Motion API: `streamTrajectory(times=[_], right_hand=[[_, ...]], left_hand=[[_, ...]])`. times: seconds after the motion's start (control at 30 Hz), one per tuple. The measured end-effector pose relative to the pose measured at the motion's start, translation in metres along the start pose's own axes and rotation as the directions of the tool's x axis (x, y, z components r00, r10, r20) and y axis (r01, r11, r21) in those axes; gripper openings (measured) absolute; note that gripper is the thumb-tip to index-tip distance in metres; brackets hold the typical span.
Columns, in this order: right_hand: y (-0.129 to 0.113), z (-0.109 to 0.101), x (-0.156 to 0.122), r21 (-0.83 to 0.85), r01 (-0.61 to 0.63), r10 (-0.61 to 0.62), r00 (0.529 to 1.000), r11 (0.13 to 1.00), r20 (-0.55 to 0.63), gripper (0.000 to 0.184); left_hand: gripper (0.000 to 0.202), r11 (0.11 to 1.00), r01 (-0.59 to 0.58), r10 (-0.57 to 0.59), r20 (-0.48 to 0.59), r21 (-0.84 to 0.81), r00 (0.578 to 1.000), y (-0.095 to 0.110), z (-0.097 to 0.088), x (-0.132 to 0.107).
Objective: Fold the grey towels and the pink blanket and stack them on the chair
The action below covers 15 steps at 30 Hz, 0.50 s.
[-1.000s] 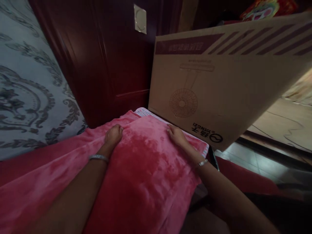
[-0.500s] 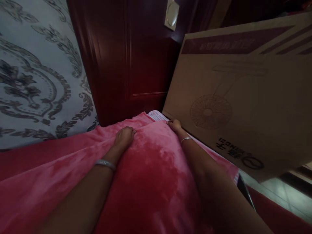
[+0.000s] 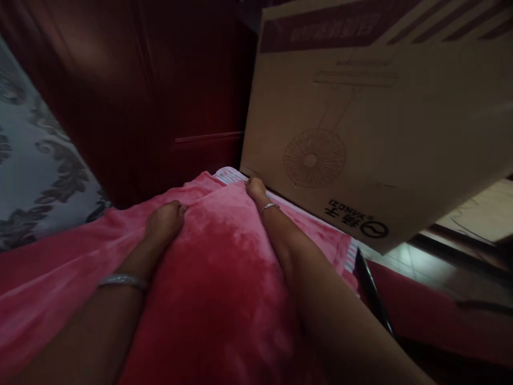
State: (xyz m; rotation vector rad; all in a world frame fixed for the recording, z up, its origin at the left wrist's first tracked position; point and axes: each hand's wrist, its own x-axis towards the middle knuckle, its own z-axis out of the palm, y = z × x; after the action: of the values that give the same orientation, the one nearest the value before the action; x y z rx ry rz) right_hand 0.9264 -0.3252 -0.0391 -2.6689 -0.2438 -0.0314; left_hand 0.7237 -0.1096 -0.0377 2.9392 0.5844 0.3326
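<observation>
A pink and red plush blanket [image 3: 216, 262] spreads out in front of me, its far part raised between my arms. My left hand [image 3: 165, 222], below a wrist with a pale bangle [image 3: 123, 279], is closed on the blanket's fold at the left. At the far right corner my right hand [image 3: 255, 188] pinches the blanket's edge; a thin silver bracelet [image 3: 270, 206] circles that wrist. Past the right fingertips shows a striped pale border [image 3: 229, 174] of cloth underneath.
A large cardboard box [image 3: 360, 133] with a printed fan picture leans close along the right side. Behind stands a dark red door [image 3: 192, 96], with patterned wallpaper [image 3: 44, 160] to its left. A dark, thin-edged object [image 3: 371, 289] lies right of my forearm, and tiled floor [image 3: 412, 259] shows beyond.
The view has swung to the right, so hands, blanket and box all sit further left in it. Both hands keep their hold on the blanket.
</observation>
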Motion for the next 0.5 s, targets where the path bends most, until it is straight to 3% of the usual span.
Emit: streamTrajectory(times=[0.23, 0.33, 0.5], right_hand=[[0.006, -0.014, -0.002, -0.028, 0.044, -0.042, 0.996, 0.999, 0.074, 0.039], [0.004, -0.015, -0.002, -0.043, 0.070, -0.069, 0.998, 0.997, 0.015, 0.038], [-0.006, -0.013, 0.004, -0.054, 0.124, -0.129, 0.988, 0.991, -0.089, 0.048]], left_hand=[[0.046, 0.999, -0.030, 0.029, 0.032, 0.025, 0.999, 0.002, -0.006, 0.000], [0.043, 0.999, -0.051, 0.051, 0.035, 0.013, 0.998, 0.004, -0.010, -0.002], [0.047, 1.000, 0.011, -0.010, -0.089, 0.010, 0.996, 0.010, -0.018, -0.007]])
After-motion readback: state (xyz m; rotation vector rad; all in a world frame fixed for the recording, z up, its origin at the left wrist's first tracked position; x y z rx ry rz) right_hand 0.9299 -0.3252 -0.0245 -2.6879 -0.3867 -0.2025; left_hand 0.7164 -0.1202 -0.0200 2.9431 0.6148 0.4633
